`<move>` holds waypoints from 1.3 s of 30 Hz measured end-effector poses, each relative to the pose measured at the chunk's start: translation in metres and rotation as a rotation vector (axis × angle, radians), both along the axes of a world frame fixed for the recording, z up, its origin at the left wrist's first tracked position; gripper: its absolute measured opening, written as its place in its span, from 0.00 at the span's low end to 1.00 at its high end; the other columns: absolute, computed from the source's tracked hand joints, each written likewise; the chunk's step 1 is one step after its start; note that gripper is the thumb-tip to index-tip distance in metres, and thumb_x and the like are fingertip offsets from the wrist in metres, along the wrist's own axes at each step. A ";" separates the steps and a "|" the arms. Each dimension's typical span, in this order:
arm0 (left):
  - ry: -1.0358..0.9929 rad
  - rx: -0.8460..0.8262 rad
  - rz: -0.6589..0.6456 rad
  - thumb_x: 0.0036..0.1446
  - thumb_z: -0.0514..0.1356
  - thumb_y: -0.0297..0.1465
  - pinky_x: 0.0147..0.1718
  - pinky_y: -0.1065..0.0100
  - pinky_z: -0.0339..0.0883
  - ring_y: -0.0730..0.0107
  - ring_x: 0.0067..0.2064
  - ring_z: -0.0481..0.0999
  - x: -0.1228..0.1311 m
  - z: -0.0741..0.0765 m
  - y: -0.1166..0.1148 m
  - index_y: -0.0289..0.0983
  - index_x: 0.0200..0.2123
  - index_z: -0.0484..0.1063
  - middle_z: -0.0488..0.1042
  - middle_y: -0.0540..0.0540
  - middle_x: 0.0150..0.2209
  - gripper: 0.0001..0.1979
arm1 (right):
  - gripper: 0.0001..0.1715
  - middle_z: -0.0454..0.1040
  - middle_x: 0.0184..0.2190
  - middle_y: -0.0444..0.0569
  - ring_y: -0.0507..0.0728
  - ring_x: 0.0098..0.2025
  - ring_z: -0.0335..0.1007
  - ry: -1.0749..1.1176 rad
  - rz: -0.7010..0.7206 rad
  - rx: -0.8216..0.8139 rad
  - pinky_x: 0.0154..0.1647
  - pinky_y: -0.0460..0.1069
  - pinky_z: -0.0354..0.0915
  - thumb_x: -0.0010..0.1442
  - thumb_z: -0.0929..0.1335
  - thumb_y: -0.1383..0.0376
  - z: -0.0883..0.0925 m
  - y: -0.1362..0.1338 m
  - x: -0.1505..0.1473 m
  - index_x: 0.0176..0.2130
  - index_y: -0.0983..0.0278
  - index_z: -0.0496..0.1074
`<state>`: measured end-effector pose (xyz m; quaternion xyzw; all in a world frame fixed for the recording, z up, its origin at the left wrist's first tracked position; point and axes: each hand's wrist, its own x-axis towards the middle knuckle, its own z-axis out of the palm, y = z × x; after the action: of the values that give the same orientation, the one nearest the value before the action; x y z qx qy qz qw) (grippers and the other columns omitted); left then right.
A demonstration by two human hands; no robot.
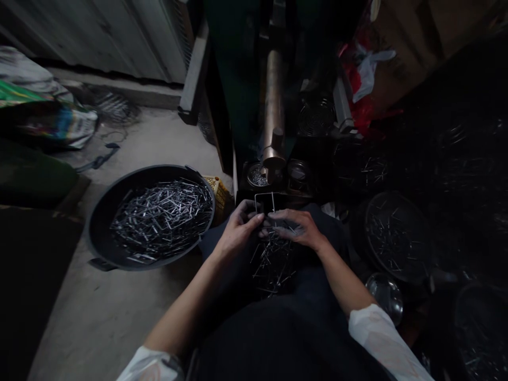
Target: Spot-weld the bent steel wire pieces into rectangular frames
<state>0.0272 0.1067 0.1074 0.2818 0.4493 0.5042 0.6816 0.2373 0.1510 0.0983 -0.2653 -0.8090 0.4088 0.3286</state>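
Piece in hand: one thin, pale grey, square-cornered metal wire frame (264, 194), three sides clear, its near part lost among the fingers
Location: above the lap, between both hands, just short of the bronze-coloured, cylindrical metal ram (274, 100)
Left grip: bare, dark-smudged left hand (243, 219), thumb and fingers closed on the frame's left side
Right grip: bare, dark-smudged right hand (296, 225), fingertips at the frame's right side; whether they pinch it or only rest there, cannot tell
Weight and stiffness: judged light, springy along the sides, firm at the bends; unlikely to break, liable to twist out of square if squeezed
Surface: probably smooth, perhaps slick if oiled; the wire would roll between loose fingers
Best hold: two opposite straight sides, thumb against forefinger, near the corners and clear of any cut ends
Loose stock, lap: tangled heap of thin, grey metal wire pieces (273, 259), apt to snag
Loose stock, left: wide, round, black basin (95, 248) bearing a larger heap of shiny metal wire pieces (166, 217)
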 end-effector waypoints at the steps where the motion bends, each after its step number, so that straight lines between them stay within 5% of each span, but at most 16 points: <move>1: -0.003 0.001 0.002 0.53 0.72 0.37 0.27 0.71 0.75 0.72 0.29 0.75 0.000 0.001 0.000 0.39 0.44 0.67 0.71 0.52 0.31 0.21 | 0.22 0.80 0.51 0.48 0.57 0.53 0.78 0.000 0.002 0.000 0.57 0.52 0.72 0.64 0.73 0.62 0.001 0.001 0.000 0.57 0.56 0.74; 17: 0.002 0.075 0.018 0.55 0.70 0.38 0.27 0.73 0.73 0.74 0.29 0.76 -0.008 -0.006 0.009 0.39 0.44 0.68 0.74 0.51 0.31 0.19 | 0.22 0.81 0.49 0.49 0.57 0.51 0.79 0.001 0.020 0.110 0.55 0.51 0.73 0.64 0.73 0.63 0.012 0.015 -0.009 0.57 0.57 0.75; 25: -0.052 0.069 0.018 0.52 0.72 0.38 0.24 0.73 0.73 0.75 0.25 0.75 -0.008 0.006 0.017 0.39 0.42 0.65 0.74 0.52 0.28 0.21 | 0.22 0.80 0.51 0.49 0.57 0.53 0.78 -0.020 0.029 0.087 0.57 0.52 0.71 0.64 0.73 0.64 0.013 0.022 -0.010 0.58 0.56 0.74; 31: -0.022 0.086 -0.011 0.54 0.70 0.39 0.22 0.73 0.72 0.74 0.23 0.75 -0.010 -0.001 0.019 0.38 0.46 0.66 0.75 0.52 0.27 0.22 | 0.19 0.81 0.48 0.49 0.57 0.49 0.79 -0.038 0.015 0.042 0.52 0.51 0.71 0.64 0.73 0.62 0.017 0.020 -0.012 0.55 0.57 0.76; 35: 0.015 0.115 0.047 0.55 0.70 0.38 0.21 0.74 0.71 0.74 0.23 0.75 -0.012 -0.004 0.028 0.38 0.45 0.68 0.75 0.52 0.28 0.19 | 0.20 0.80 0.40 0.47 0.56 0.41 0.78 -0.035 -0.165 -0.016 0.45 0.50 0.70 0.60 0.76 0.58 0.013 0.024 -0.016 0.51 0.59 0.75; 39: 0.020 0.131 0.098 0.50 0.72 0.38 0.19 0.75 0.69 0.76 0.20 0.73 -0.015 0.001 0.060 0.37 0.42 0.68 0.75 0.52 0.27 0.21 | 0.14 0.75 0.29 0.43 0.54 0.33 0.72 0.059 -0.301 -0.108 0.38 0.48 0.66 0.57 0.77 0.56 0.011 0.046 -0.023 0.33 0.62 0.75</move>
<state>0.0126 0.1664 0.1086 0.3086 0.4355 0.5622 0.6317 0.2147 0.1968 0.1093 -0.3889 -0.7269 0.4055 0.3948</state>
